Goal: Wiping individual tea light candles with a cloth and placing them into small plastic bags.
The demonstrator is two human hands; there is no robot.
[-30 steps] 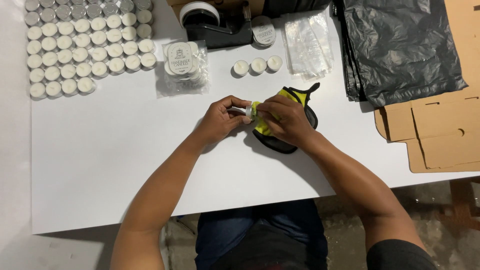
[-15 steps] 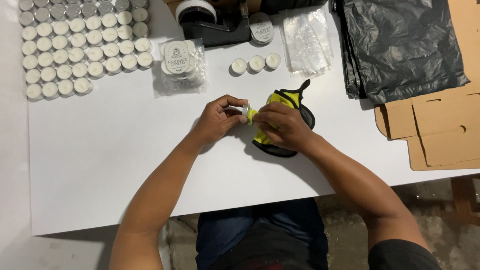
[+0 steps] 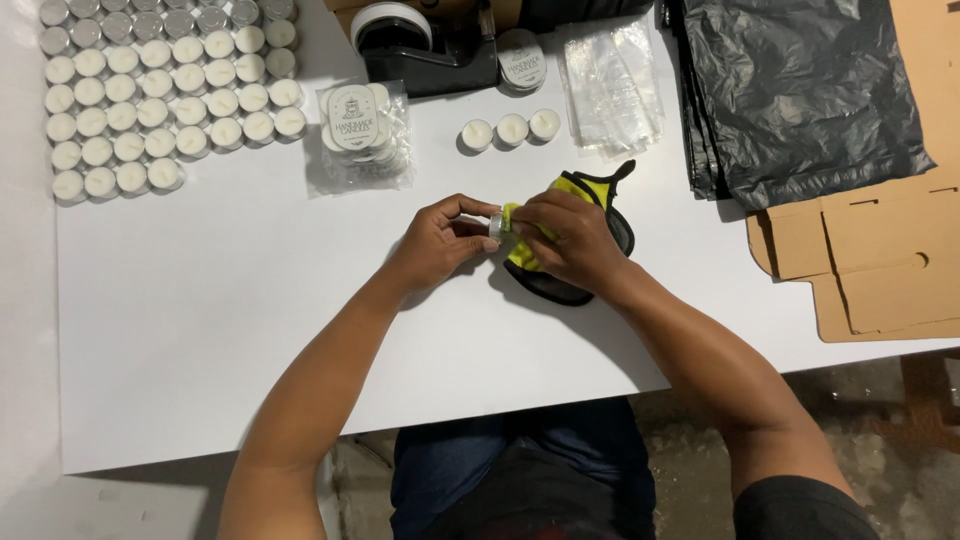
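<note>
A small tealight candle [image 3: 496,224] in a metal cup sits pinched between the two hands, just above the middle of the white bench [image 3: 200,330]. The left hand [image 3: 437,243] has its fingers closed on the cup's rim, thumb below and forefinger arched over the top. The right hand [image 3: 566,240] presses a yellow-and-black cloth [image 3: 590,190] against the candle's other side, its fingers bunched shut on the fabric.

The candle looks light and easy to turn, but its thin metal cup would probably dent under a hard squeeze and the wax top would mark easily, so the rim and side wall seem the safest places to hold. The cloth is soft and limp and drapes under the right hand onto the bench.

Just beyond the hands stand three loose tealights [image 3: 511,130] in a row, and to their left a clear bag of packed tealights [image 3: 358,135]. A large grid of tealights [image 3: 150,100] fills the far left corner. A black tape dispenser [image 3: 420,50], clear plastic bags [image 3: 610,85], a black plastic sheet [image 3: 800,90] and flat cardboard [image 3: 870,260] lie to the far side and right. Nothing crowds the hands.
</note>
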